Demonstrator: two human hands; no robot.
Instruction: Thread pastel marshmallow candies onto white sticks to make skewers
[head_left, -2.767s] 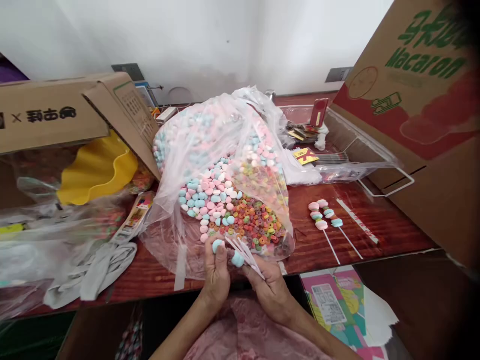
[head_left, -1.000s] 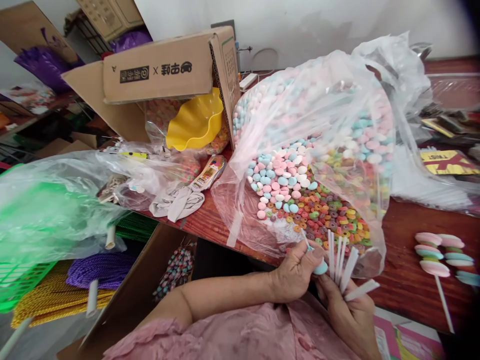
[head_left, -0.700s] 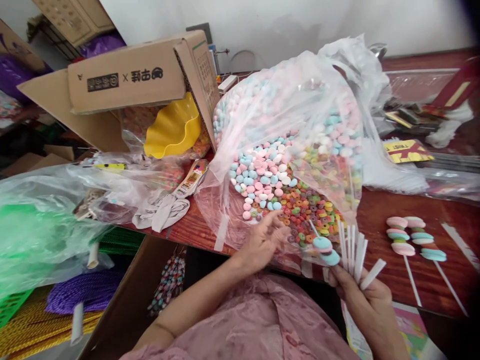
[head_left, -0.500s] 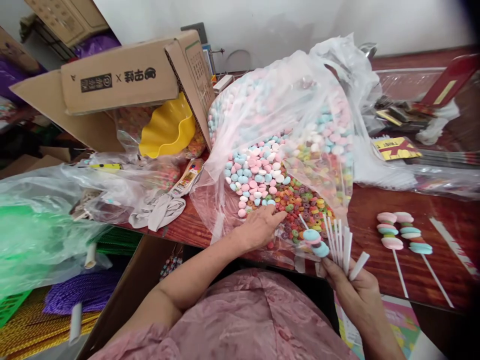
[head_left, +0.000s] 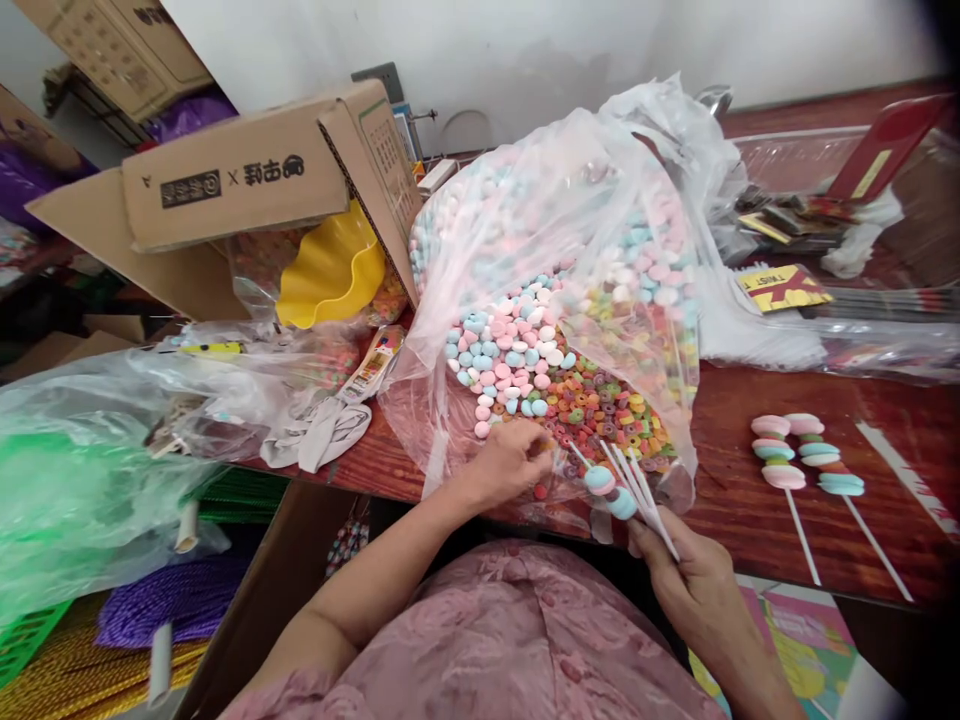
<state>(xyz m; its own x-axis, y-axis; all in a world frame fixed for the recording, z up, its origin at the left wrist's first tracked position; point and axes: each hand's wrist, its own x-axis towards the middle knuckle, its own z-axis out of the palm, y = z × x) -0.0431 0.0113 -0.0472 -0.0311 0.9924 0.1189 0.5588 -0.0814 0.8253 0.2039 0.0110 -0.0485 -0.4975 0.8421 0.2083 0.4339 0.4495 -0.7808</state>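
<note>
My right hand (head_left: 694,565) grips a bunch of white sticks (head_left: 630,480), fanned up and to the left. One of them is a candy skewer (head_left: 611,492) with two blue pieces and a darker piece between them, its bare tip sticking out. Over the front of the clear plastic bag, my left hand (head_left: 514,462) has its fingers curled together; whatever they pinch is too small to make out. Just beyond it lie colourful ring gummies (head_left: 596,400) and pastel pink, blue and white candies (head_left: 510,350). Two finished-looking candy skewers (head_left: 778,452) rest at the right.
A cardboard box (head_left: 240,180) holding a wavy yellow bowl (head_left: 330,270) stands at the left back. A grey cloth (head_left: 319,435) lies before it. Plastic packets and a yellow label (head_left: 787,288) are at the right back. Purple twisted strands (head_left: 176,600) sit below left.
My left hand has drawn back from the candies toward me, its fingers curling in. My right hand has shifted left, bringing the sticks and the partly loaded skewer closer to it.
</note>
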